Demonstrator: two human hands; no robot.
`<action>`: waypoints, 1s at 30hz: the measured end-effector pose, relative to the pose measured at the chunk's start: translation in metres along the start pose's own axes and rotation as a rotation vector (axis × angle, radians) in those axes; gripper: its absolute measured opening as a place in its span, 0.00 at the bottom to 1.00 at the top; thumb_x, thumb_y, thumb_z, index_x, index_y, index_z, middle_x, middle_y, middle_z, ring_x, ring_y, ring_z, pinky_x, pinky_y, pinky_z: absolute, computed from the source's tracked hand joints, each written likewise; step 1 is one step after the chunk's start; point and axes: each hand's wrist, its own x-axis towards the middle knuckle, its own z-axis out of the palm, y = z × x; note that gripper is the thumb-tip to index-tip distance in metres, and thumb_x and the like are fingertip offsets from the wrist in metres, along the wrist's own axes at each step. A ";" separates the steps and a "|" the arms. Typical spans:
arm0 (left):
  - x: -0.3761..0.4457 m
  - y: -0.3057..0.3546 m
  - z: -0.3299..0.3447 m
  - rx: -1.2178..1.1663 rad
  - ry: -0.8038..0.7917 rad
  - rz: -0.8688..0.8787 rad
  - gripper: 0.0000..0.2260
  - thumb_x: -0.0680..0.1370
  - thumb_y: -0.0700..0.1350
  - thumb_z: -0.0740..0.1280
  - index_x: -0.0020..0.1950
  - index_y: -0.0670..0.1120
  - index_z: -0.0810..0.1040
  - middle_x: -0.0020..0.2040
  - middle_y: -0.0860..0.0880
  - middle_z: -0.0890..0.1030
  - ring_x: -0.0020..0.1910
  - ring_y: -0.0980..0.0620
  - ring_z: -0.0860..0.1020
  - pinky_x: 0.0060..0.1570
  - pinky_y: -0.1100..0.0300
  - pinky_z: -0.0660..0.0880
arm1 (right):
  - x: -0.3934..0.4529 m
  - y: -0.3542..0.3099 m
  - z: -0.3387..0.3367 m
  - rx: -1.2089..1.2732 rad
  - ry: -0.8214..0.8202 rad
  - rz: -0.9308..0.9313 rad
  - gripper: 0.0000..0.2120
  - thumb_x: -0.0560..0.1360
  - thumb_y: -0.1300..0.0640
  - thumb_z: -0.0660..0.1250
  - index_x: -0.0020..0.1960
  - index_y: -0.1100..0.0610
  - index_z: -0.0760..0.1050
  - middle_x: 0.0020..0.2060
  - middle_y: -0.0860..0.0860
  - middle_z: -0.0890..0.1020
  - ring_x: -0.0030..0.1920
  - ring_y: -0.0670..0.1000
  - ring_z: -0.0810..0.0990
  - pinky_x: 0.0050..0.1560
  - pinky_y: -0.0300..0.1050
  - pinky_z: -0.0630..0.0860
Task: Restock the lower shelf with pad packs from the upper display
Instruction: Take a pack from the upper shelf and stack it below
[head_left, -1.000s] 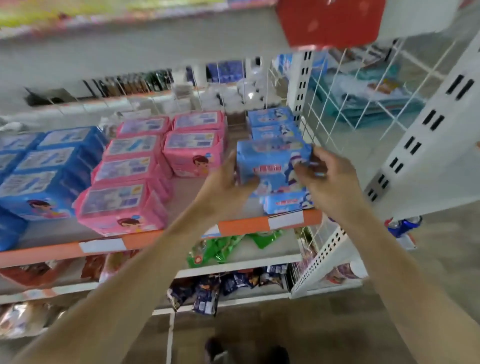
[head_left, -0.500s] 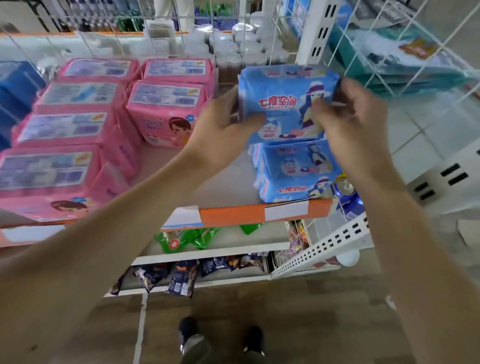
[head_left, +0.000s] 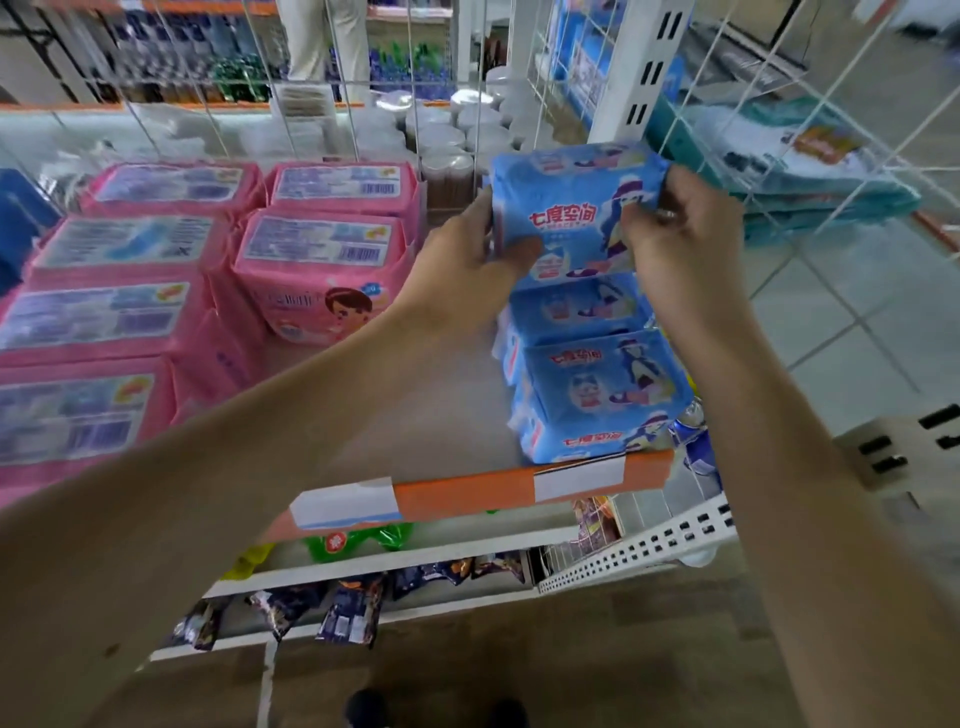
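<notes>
A light blue pad pack (head_left: 571, 208) with red lettering is held upright between both hands, above a row of matching blue packs (head_left: 597, 384) at the right end of the shelf (head_left: 467, 493). My left hand (head_left: 467, 260) grips its left side with the thumb on the front. My right hand (head_left: 675, 239) pinches its right edge, fingers curled over the pack. The held pack's lower edge sits just over the rearmost pack in the row; whether they touch is unclear.
Several pink pad packs (head_left: 311, 260) fill the shelf's left and middle. A bare strip of shelf lies between pink and blue packs. A white wire grid (head_left: 753, 130) and upright post (head_left: 639, 78) stand close at the right. Snack bags (head_left: 343, 613) fill lower shelves.
The view has dropped and closed in on the shelf. The held blue pack has tipped up so its printed front faces me, then stayed roughly over the blue row.
</notes>
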 end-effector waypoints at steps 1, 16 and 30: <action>0.004 -0.001 0.000 -0.009 0.009 0.005 0.16 0.79 0.48 0.67 0.67 0.51 0.74 0.56 0.58 0.83 0.54 0.59 0.82 0.57 0.55 0.80 | 0.003 0.000 0.004 -0.002 0.013 -0.003 0.08 0.76 0.61 0.62 0.51 0.58 0.79 0.38 0.51 0.82 0.33 0.44 0.77 0.34 0.41 0.72; 0.061 -0.006 -0.016 0.059 0.096 0.045 0.07 0.79 0.44 0.69 0.56 0.49 0.78 0.52 0.52 0.84 0.52 0.53 0.83 0.56 0.48 0.81 | 0.053 0.003 0.030 0.005 0.004 0.046 0.06 0.76 0.60 0.68 0.51 0.62 0.76 0.39 0.51 0.80 0.37 0.48 0.79 0.39 0.45 0.76; 0.085 -0.017 -0.015 -0.015 0.167 -0.020 0.14 0.71 0.51 0.72 0.55 0.51 0.82 0.52 0.50 0.85 0.51 0.46 0.85 0.50 0.41 0.82 | 0.080 0.008 0.042 0.082 0.041 0.028 0.06 0.77 0.58 0.67 0.52 0.59 0.80 0.39 0.52 0.83 0.38 0.50 0.82 0.43 0.53 0.81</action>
